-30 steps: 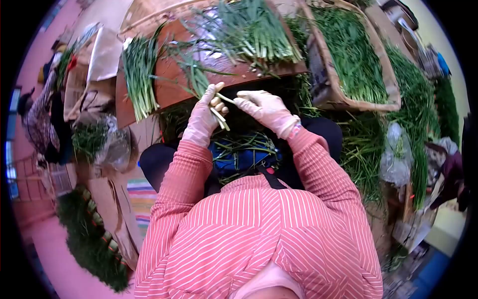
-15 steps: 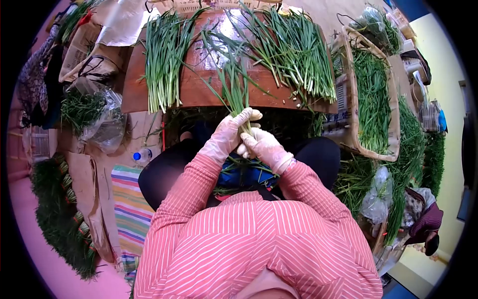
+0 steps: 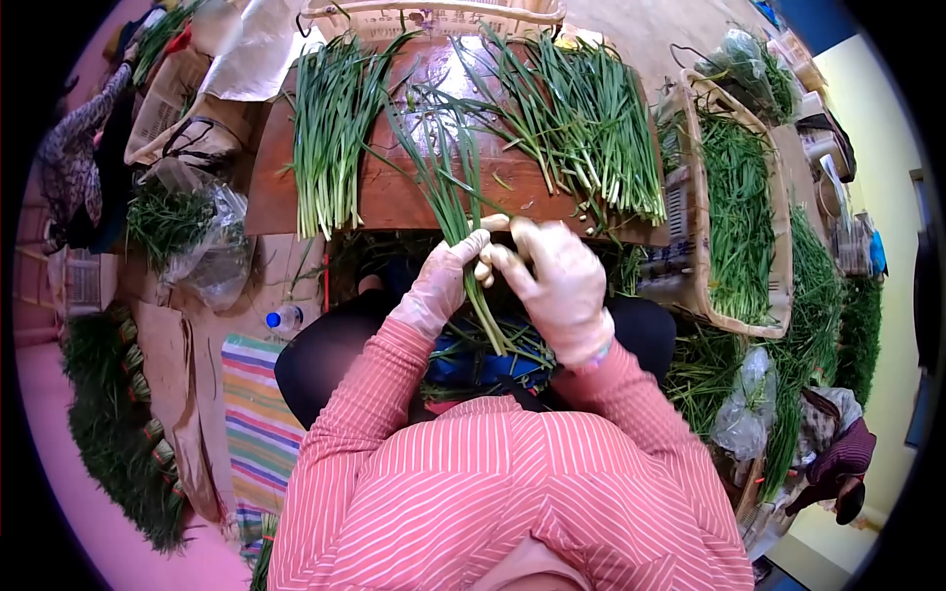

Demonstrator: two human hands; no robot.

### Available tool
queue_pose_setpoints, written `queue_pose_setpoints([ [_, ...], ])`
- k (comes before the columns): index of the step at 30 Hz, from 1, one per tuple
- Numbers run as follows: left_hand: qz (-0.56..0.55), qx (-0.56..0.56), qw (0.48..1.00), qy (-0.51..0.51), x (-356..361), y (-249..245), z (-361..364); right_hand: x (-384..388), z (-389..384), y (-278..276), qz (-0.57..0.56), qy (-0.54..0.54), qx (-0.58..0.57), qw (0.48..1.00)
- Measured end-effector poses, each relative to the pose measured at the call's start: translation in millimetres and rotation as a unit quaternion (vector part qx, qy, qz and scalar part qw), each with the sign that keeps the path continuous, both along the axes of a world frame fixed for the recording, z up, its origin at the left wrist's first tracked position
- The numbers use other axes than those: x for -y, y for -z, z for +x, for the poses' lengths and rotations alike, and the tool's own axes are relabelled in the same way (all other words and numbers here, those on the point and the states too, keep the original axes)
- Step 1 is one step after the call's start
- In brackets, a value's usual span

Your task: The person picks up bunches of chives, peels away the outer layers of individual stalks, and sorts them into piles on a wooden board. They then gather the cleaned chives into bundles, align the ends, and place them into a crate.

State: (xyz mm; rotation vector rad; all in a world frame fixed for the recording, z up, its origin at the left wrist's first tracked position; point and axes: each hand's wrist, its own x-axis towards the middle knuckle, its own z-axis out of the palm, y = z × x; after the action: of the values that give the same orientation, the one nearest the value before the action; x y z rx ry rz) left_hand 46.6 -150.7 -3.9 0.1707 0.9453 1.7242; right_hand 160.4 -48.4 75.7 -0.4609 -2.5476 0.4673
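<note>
My left hand point(image 3: 443, 281), in a pale glove, is closed around a small bunch of garlic chives point(image 3: 485, 323). Their green leaves reach up over the edge of the brown board, and the pale stem ends point down toward my lap. Close on the right, my right hand point(image 3: 560, 281), also gloved, has its fingers curled in a pinch beside the bunch. What it pinches is too small or hidden to name. On the brown board point(image 3: 271, 187) lie a left pile of chives point(image 3: 330, 148) and a larger right pile of chives point(image 3: 606, 148).
A long basket point(image 3: 698, 212) full of greens stands to the right, and another basket point(image 3: 434, 18) sits beyond the board. Left are a plastic bag point(image 3: 212, 251), a bottle point(image 3: 284, 320) and a striped cloth point(image 3: 258, 414). Another person point(image 3: 843, 463) is at the lower right.
My right hand has lifted off the stems and moved up and right, blurred by motion. The lower stems now show below my left hand, which keeps its hold.
</note>
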Motion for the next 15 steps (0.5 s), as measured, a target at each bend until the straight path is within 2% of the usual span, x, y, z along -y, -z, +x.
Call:
queue_pose_setpoints([
  [1,0.018,0.01,1.0,0.015,1,2,4,-8,-16,1,0.047,-0.013,-0.068,0.996],
  [3,-0.018,0.001,1.0,0.012,4,-3,14,-18,-44,6,0.079,-0.018,-0.005,0.997],
  [4,-0.025,-0.011,0.999,0.028,7,-1,18,-21,-55,13,0.102,-0.019,0.089,0.991],
  [7,-0.07,-0.051,0.993,0.082,14,-5,23,-34,-75,42,0.028,-0.067,0.163,0.984],
  [8,-0.081,-0.051,0.992,0.083,17,-6,27,-39,-76,49,0.03,-0.064,0.161,0.984],
  [10,-0.101,-0.025,0.99,0.092,23,-10,33,-49,-76,56,0.074,-0.046,0.077,0.993],
  [11,-0.102,-0.024,0.99,0.094,25,-14,32,-61,-72,57,0.109,-0.026,0.019,0.993],
  [13,-0.064,-0.008,0.989,0.136,34,-23,28,-102,-61,54,0.197,0.075,0.014,0.977],
  [14,-0.056,-0.007,0.991,0.124,39,-23,24,-120,-47,41,0.174,0.157,0.068,0.97],
  [15,-0.024,-0.011,0.994,0.109,41,-19,18,-130,-31,25,0.177,0.195,0.068,0.962],
])
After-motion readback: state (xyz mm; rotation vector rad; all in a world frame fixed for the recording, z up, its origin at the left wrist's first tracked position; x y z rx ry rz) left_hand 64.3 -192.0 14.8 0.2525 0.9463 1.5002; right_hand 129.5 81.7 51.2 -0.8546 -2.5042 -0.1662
